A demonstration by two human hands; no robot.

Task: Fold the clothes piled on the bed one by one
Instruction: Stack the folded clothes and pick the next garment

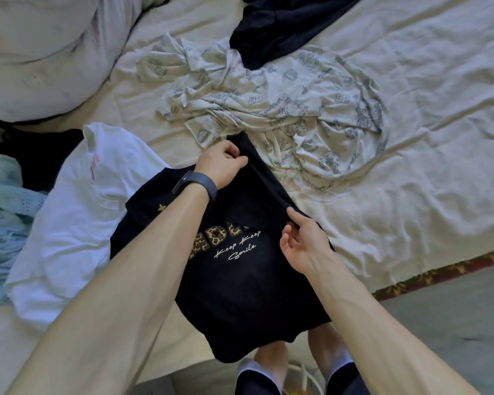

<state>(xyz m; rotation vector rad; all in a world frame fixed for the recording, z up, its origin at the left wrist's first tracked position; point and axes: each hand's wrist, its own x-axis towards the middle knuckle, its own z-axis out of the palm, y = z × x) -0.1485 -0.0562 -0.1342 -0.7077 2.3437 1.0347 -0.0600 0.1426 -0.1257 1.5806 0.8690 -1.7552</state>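
Observation:
A black T-shirt with leopard-print letters and white script lies at the bed's near edge, its lower part hanging over the side. My left hand pinches the shirt's right folded edge near the top. My right hand pinches the same edge lower down with thumb and forefinger, the other fingers loose. A crumpled cream garment with a blue print lies just beyond the shirt. A white garment lies to the left.
A dark navy garment lies at the far top. A light blue eyelet piece and something black sit at the left edge. A big pillow fills the top left. Grey floor is at the lower right.

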